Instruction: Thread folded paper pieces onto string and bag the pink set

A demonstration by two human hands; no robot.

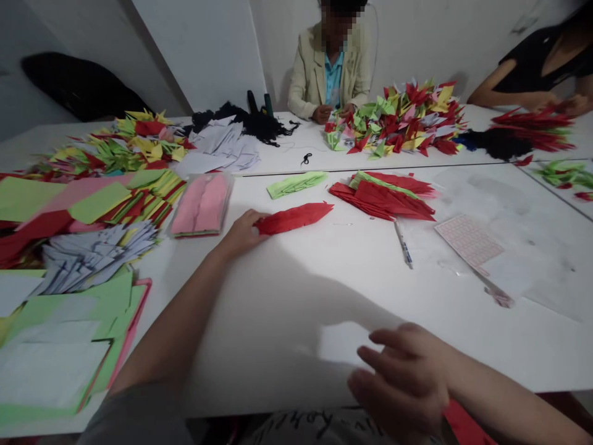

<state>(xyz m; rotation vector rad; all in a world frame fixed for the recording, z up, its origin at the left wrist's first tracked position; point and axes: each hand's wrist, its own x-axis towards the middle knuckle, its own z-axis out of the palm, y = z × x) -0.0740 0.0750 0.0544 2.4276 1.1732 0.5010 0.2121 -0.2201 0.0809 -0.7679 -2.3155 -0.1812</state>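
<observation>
My left hand (244,233) reaches forward over the white table and grips the left end of a narrow bundle of folded red paper (299,218). My right hand (402,374) hovers near the front edge with its fingers apart, a little blurred, and nothing shows in it. Part of a red paper (466,425) appears below the right wrist, mostly hidden. Beyond the bundle lie folded light-green papers (296,184). To their right rests a pile of folded red papers (380,199) with a green one among them.
Coloured sheets (69,309) and a pink packet (201,205) lie left. Heaps of folded paper pieces (403,120), black thread (241,120), a pen (404,244) and a printed sheet (470,241) are around. Two people sit opposite, one in a beige jacket (303,74).
</observation>
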